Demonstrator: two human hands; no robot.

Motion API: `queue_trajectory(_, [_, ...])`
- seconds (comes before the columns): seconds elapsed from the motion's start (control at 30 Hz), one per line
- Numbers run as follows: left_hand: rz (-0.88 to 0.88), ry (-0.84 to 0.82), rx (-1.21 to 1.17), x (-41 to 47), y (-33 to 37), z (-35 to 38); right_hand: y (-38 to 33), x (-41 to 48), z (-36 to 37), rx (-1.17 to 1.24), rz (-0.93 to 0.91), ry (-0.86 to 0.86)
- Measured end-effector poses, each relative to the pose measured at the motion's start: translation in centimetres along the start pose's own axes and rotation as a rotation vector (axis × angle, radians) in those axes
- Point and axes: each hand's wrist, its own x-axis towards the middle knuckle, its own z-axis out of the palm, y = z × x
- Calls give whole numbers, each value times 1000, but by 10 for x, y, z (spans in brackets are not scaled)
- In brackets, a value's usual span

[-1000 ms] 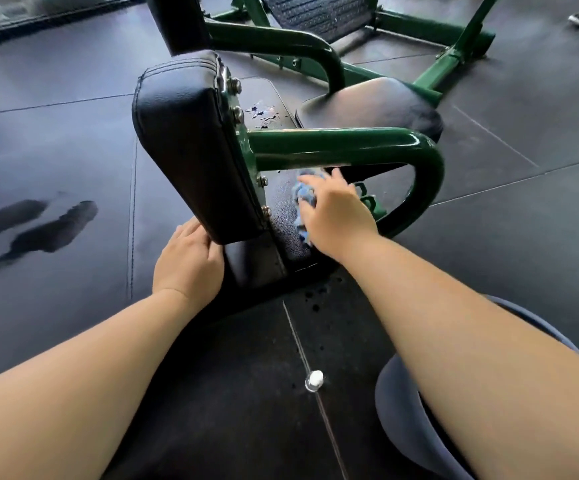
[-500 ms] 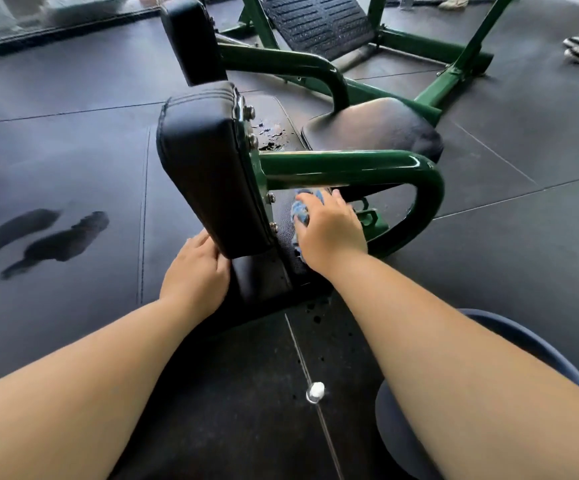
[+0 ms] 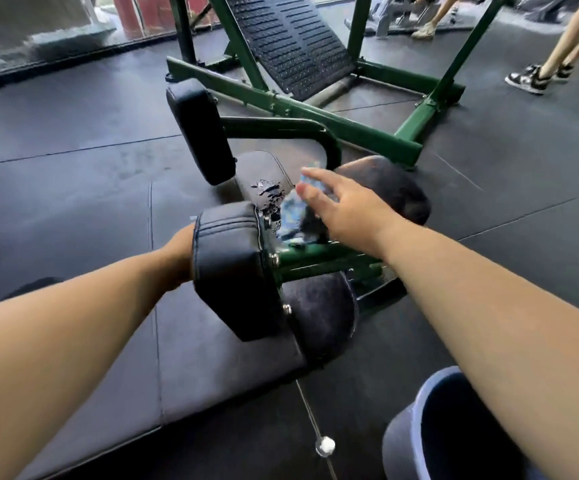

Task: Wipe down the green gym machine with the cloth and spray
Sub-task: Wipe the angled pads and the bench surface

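The green gym machine (image 3: pixel 319 124) lies low on the black floor, with black pads and a ribbed footplate (image 3: pixel 288 39). My right hand (image 3: pixel 347 207) reaches over the near green bar (image 3: pixel 319 254) and holds the blue cloth (image 3: pixel 291 216), which hangs blurred under its thumb and fingers. The index finger points forward. Spray droplets (image 3: pixel 267 192) sit on the black seat pad just left of the cloth. My left hand (image 3: pixel 179 245) is mostly hidden behind the near black pad (image 3: pixel 232 271); only its wrist end shows. No spray bottle is in view.
A blue-grey bucket (image 3: pixel 416 431) stands at the bottom right under my right forearm. A small white cap (image 3: pixel 324 445) lies on the floor seam. People's legs and sneakers (image 3: pixel 527 77) stand at the top right. A glass wall runs along the top left.
My right hand has lifted the cloth from below the green bar to above it, near the wet seat pad. My left hand has slid behind the near pad. The view has tilted up.
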Motion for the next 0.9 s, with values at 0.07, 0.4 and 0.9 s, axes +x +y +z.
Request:
queue_trajectory(0.07, [8,-115,-100,30,8,3,7,32,4,-92,107,-102])
queue_trajectory(0.4, [737,-301,1154,123,-36,45,87,122,-15,-854,241,-662])
queue_trajectory(0.9, [915,-374,971,174,-17,58,122,157,18,-700,186,-429])
